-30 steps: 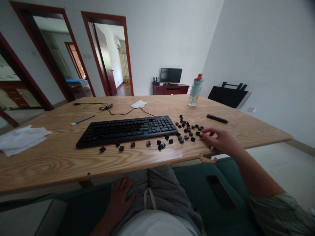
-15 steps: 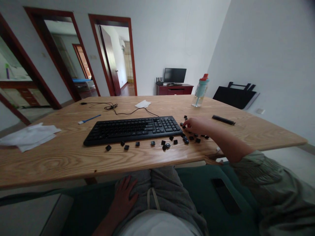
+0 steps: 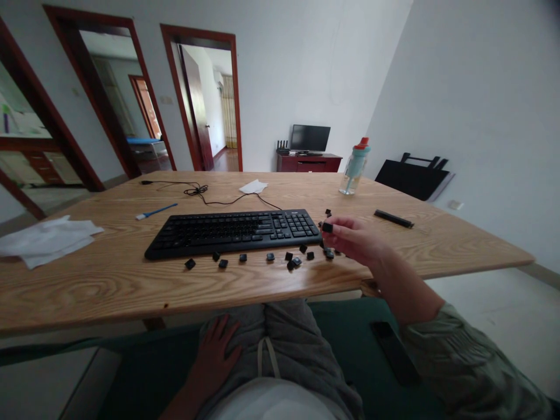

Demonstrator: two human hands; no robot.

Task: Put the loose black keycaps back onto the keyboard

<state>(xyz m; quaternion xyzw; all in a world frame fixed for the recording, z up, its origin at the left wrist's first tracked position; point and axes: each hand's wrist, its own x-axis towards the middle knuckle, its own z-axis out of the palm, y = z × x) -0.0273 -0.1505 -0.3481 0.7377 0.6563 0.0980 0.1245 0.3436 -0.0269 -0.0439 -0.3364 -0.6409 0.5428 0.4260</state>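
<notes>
- Keycap (image 3: 327,227): small, black, squarish, no clear long axis; facing not readable; raised off table (image 3: 109,280), just right of keyboard (image 3: 231,232).
- Right hand (image 3: 356,240): fingertips pinched shut on keycap.
- Left hand (image 3: 214,356): flat, open, resting on thigh, holding nothing.

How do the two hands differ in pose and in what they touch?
The right hand is raised over the table, pinching a black keycap at its fingertips. The left hand lies flat on the lap, holding nothing. The right is beside the keyboard; the left is below the table edge. Both are bare.
</notes>
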